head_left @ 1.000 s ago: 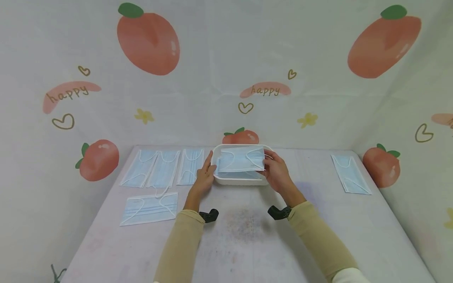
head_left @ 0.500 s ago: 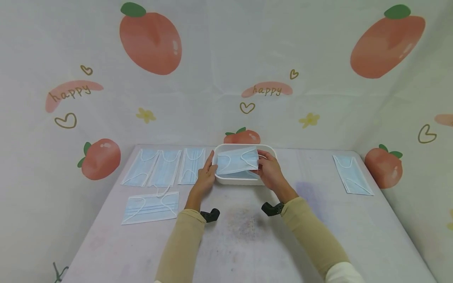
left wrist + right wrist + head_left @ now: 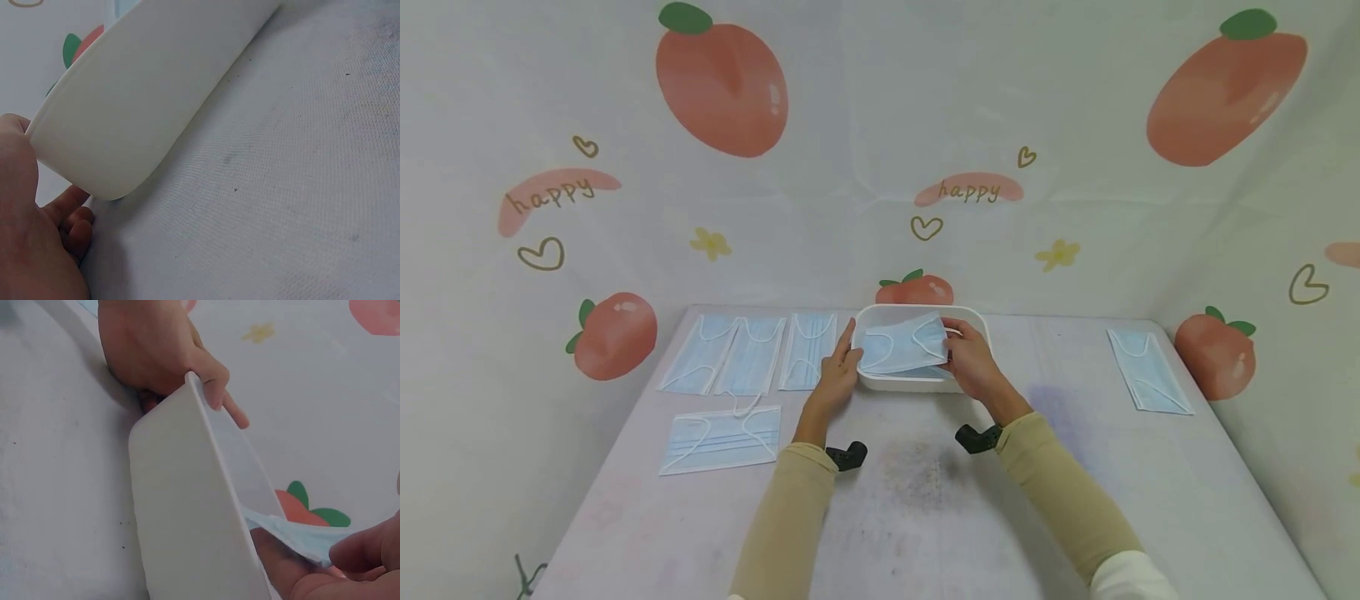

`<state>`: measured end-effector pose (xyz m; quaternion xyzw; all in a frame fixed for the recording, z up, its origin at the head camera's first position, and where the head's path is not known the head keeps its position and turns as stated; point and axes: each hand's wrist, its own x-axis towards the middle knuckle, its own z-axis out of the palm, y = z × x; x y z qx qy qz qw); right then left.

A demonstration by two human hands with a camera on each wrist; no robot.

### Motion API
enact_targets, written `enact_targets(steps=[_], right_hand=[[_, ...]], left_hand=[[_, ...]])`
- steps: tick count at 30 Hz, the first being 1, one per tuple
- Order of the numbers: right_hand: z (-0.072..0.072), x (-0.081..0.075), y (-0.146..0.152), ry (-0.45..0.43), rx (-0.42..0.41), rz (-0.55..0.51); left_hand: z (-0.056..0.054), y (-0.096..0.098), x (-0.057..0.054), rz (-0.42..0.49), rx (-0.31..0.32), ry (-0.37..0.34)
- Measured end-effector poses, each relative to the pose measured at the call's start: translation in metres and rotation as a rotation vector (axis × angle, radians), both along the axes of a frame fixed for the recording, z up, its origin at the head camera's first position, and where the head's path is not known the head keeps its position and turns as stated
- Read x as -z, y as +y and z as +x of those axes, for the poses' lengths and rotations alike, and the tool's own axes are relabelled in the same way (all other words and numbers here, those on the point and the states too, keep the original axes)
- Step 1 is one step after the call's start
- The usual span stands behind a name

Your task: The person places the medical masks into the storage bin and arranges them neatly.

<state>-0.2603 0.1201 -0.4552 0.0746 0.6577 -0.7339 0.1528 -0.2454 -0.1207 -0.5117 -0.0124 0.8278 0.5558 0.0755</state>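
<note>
Right fingers [image 3: 359, 550]: pinched narrow on the right end of the blue mask [image 3: 901, 346].
Left fingers [image 3: 79, 234]: gripping the left end of the white tray [image 3: 917, 386].
Where the blue mask is: mid-frame, slanted over the white tray, more blue showing beneath it.
Left of frame: three masks [image 3: 750, 358] in a row, one sideways mask [image 3: 722, 439] just below.
Right of frame: a lone mask [image 3: 1150, 372] on the surface [image 3: 880, 525].
Behind: pale backdrop [image 3: 850, 108], printed with red fruit and "happy".
</note>
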Motion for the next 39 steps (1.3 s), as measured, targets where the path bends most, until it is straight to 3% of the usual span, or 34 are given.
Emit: enact_targets(steps=[10, 14, 31, 35, 39], right_hand=[[0.002, -0.004, 0.009, 0.023, -0.126, 0.202], [0.000, -0.005, 0.013, 0.031, -0.132, 0.251], [0.001, -0.007, 0.031, 0.082, -0.092, 0.253], [0.003, -0.007, 0.035, 0.102, -0.104, 0.347], [0.009, -0.010, 0.040, 0.199, -0.168, 0.530]], left_hand=[[0.000, 0.000, 0.002, -0.014, 0.001, -0.007], [0.000, 0.000, 0.001, -0.010, 0.001, 0.002], [0.000, 0.001, 0.004, -0.017, -0.020, 0.008], [0.001, 0.002, 0.003, -0.012, -0.017, 0.007], [0.001, 0.001, 0.003, -0.015, -0.019, 0.000]])
